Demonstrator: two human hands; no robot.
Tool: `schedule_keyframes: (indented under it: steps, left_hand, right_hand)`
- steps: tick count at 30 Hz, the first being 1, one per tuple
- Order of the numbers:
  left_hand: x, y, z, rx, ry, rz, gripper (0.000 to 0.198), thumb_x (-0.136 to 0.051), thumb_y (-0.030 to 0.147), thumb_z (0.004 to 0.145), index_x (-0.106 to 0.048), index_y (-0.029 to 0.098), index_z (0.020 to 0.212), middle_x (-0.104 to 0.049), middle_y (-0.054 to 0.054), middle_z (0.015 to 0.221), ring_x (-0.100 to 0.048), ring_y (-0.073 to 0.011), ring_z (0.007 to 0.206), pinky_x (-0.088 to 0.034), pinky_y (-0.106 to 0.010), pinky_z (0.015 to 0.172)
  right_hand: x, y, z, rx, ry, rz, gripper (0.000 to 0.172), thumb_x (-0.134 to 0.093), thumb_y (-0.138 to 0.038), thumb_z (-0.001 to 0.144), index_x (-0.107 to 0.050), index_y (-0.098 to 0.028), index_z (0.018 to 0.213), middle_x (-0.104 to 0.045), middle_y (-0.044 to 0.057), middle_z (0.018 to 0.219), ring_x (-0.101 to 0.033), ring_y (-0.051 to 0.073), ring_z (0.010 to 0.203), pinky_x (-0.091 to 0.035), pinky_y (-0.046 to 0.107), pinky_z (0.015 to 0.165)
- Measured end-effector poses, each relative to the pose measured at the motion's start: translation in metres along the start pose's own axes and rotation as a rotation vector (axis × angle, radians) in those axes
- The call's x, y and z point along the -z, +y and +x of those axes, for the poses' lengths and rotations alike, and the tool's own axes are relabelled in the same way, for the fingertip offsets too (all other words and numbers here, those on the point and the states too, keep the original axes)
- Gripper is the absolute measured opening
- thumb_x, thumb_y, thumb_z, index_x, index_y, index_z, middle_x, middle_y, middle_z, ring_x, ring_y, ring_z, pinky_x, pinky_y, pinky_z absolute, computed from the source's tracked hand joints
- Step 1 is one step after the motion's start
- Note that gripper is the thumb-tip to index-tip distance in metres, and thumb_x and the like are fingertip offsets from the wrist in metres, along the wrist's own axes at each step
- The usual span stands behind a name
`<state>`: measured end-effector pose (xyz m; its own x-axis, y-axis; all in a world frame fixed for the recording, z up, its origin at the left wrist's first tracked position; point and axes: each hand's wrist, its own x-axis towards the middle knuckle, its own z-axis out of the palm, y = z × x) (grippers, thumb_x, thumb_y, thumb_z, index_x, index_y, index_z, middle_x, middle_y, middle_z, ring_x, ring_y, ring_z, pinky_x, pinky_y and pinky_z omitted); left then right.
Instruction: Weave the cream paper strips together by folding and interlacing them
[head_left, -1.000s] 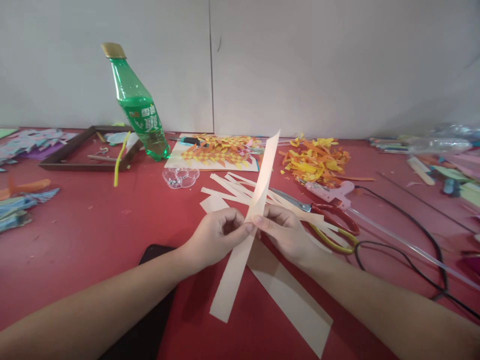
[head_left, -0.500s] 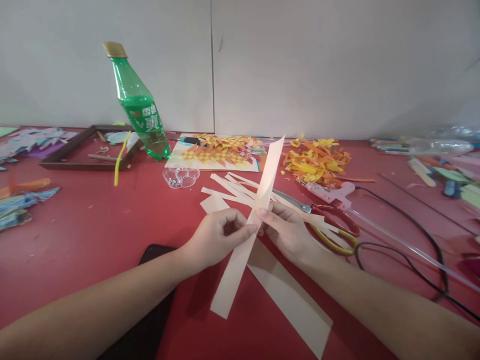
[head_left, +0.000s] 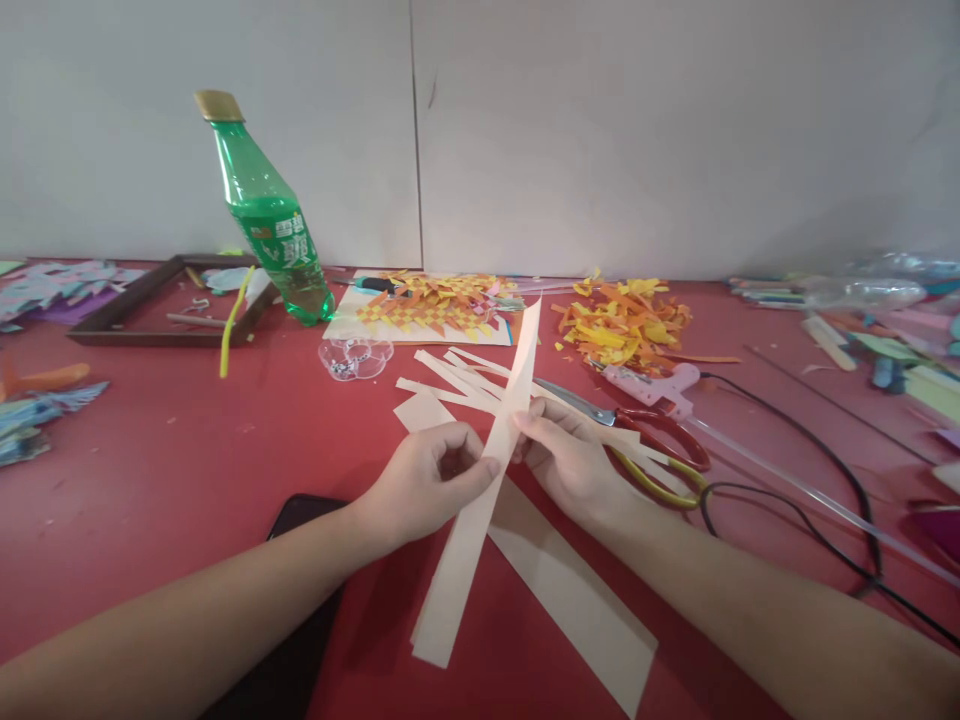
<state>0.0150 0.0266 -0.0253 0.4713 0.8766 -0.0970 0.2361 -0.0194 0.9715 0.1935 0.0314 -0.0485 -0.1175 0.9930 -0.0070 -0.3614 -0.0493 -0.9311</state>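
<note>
A long cream paper strip [head_left: 472, 530] slants upward between my hands, folded lengthwise so a second edge shows at its lower end. My left hand [head_left: 427, 480] pinches its left side between thumb and fingers. On the strip's right edge, my right hand [head_left: 562, 445] grips it with thumb on top. Beneath lies a wider cream paper piece [head_left: 577, 590], flat on the red table. Several narrow cream strips [head_left: 461, 380] fan out behind my hands. Scissors with red and yellow handles [head_left: 660, 440] lie just beyond my right hand, their blades partly covered by paper.
A green bottle [head_left: 277, 240] stands at the back left beside a dark frame [head_left: 150, 340]. Orange and yellow paper scraps [head_left: 630, 325] lie at the back. To the right rests a pink glue gun [head_left: 660, 385] with its black cord. A black phone-like slab [head_left: 300, 640] sits under my left forearm.
The paper strip has tilted and its lower end has shifted down and left, now showing a doubled edge. Both hands keep hold of it. The whole view has shifted slightly.
</note>
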Motion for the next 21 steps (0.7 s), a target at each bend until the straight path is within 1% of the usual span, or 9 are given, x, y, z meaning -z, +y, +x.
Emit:
schedule_keyframes:
  steps: [4,7,10,13,17,21]
  left_hand:
    - [0.0012,0.0021,0.0004,0.010,-0.013,-0.059,0.024,-0.060,0.036,0.084,-0.052,0.016,0.074,-0.046,0.004,0.066,-0.042,-0.0084,0.059,-0.033,-0.020,0.053]
    - [0.0017,0.0003,0.0011,0.010,-0.003,-0.094,0.027,-0.058,0.040,0.086,-0.052,0.016,0.075,-0.047,0.004,0.067,-0.043,-0.0088,0.059,-0.034,-0.020,0.054]
    - [0.0011,-0.0034,0.0013,-0.003,0.021,-0.051,0.031,-0.056,0.043,0.087,-0.048,0.017,0.072,-0.042,0.005,0.064,-0.039,-0.0085,0.056,-0.031,-0.020,0.051]
    - [0.0001,-0.0050,0.0010,-0.009,0.021,-0.002,0.032,-0.057,0.045,0.086,-0.050,0.017,0.071,-0.044,0.004,0.063,-0.039,-0.0090,0.056,-0.031,-0.021,0.050]
    - [-0.0004,-0.0021,0.0007,-0.008,0.025,0.010,0.031,-0.059,0.045,0.085,-0.056,0.017,0.072,-0.056,0.002,0.067,-0.047,-0.0101,0.059,-0.038,-0.021,0.054]
    - [0.0001,0.0023,0.0018,-0.011,0.023,-0.049,0.027,-0.062,0.043,0.084,-0.064,0.017,0.079,-0.068,-0.002,0.078,-0.058,-0.0129,0.069,-0.045,-0.023,0.063]
  right_hand:
    - [0.0012,-0.0005,-0.0051,0.010,-0.103,-0.103,0.024,-0.067,-0.031,0.085,-0.058,-0.020,0.065,-0.061,-0.002,0.065,-0.053,0.012,0.061,-0.043,0.028,0.064]
    - [0.0008,-0.0029,-0.0087,0.006,-0.175,-0.216,0.020,-0.069,-0.030,0.083,-0.060,-0.019,0.068,-0.061,-0.002,0.067,-0.055,0.013,0.064,-0.043,0.028,0.066]
    - [-0.0003,-0.0049,-0.0096,-0.007,-0.174,-0.247,0.017,-0.068,-0.031,0.083,-0.062,-0.019,0.072,-0.062,-0.001,0.070,-0.055,0.013,0.066,-0.043,0.028,0.066]
    - [-0.0014,-0.0056,-0.0091,-0.018,-0.156,-0.252,0.018,-0.066,-0.034,0.084,-0.064,-0.019,0.075,-0.060,-0.001,0.071,-0.055,0.014,0.067,-0.044,0.028,0.067]
    - [-0.0017,-0.0046,-0.0085,-0.015,-0.120,-0.220,0.021,-0.066,-0.033,0.084,-0.062,-0.019,0.069,-0.058,-0.002,0.067,-0.053,0.013,0.065,-0.043,0.028,0.066]
    - [0.0000,-0.0021,-0.0076,-0.031,-0.111,-0.175,0.020,-0.065,-0.032,0.085,-0.062,-0.019,0.071,-0.058,-0.002,0.066,-0.053,0.013,0.064,-0.043,0.029,0.066]
